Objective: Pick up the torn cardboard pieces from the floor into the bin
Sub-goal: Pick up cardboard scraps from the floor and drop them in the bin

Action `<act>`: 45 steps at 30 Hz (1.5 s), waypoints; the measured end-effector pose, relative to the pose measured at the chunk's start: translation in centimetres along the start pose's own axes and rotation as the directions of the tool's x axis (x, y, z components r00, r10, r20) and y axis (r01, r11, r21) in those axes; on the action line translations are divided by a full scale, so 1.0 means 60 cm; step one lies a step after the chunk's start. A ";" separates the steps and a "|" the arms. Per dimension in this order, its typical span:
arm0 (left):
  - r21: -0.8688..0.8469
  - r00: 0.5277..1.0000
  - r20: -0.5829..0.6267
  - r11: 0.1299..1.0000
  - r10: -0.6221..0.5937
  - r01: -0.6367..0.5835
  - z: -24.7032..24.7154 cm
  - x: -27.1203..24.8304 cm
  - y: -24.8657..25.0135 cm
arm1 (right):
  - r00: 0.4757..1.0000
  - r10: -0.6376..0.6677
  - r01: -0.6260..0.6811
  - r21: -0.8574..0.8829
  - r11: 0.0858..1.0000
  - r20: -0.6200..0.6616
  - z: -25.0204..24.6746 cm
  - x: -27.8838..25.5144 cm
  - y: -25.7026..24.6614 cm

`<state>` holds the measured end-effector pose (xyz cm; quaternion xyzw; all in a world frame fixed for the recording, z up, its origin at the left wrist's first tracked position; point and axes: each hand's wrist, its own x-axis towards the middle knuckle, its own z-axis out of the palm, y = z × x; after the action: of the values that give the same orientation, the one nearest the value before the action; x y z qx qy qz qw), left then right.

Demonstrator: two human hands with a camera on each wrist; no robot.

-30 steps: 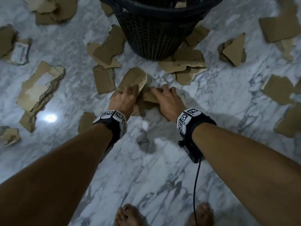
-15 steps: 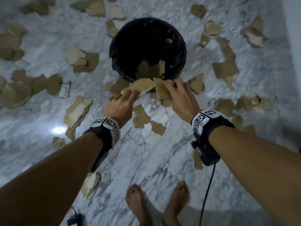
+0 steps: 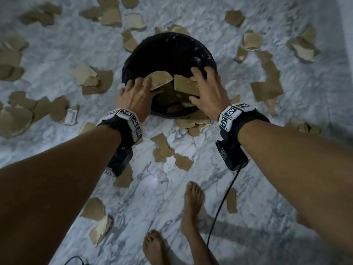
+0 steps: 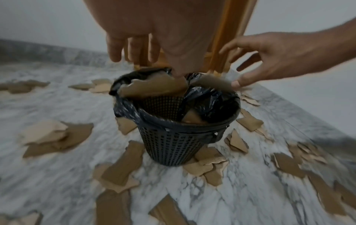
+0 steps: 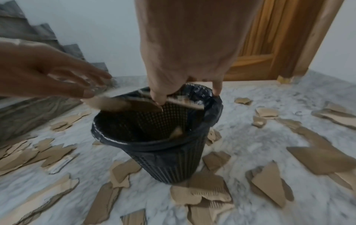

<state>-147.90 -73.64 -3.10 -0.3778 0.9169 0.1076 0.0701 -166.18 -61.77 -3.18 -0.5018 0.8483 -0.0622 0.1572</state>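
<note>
fingers (image 3: 198, 73) splayed both hands, cardboard pieces (image 3: 184, 86) dropping | bin (image 3: 208, 54) below | advice: release centered, clear rim

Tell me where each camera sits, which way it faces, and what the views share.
Head: worn on the head, looking down at the bin; both forearms, left hand, right hand and bare feet show.
Left wrist: looks along the left hand at the bin; right hand opposite.
Right wrist: looks along the right hand at the bin; left hand opposite.
Shared: bin, both hands, scattered cardboard pieces.
</note>
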 end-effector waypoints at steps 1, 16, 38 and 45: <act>-0.020 0.999 0.021 0.999 -0.025 0.026 0.013 0.001 0.006 | 1.000 0.006 -0.006 0.003 1.000 0.007 0.012 -0.002 0.015; 0.017 0.993 0.115 1.000 0.012 -0.014 0.261 -0.093 0.054 | 0.962 0.231 -0.233 -0.006 0.972 0.147 0.239 -0.063 0.162; -0.180 0.792 0.428 0.818 -0.434 0.546 0.580 -0.060 0.075 | 0.683 0.648 -0.730 0.281 0.623 0.337 0.495 0.080 0.198; -0.412 0.774 0.490 0.675 -0.401 0.611 0.567 -0.056 0.063 | 0.710 0.653 -0.637 0.635 0.436 0.264 0.496 0.049 0.198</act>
<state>-146.61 -60.25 -34.76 -0.5981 0.6720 0.4094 0.1523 -167.57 -56.97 -34.95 -0.0436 0.8884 -0.3121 0.3339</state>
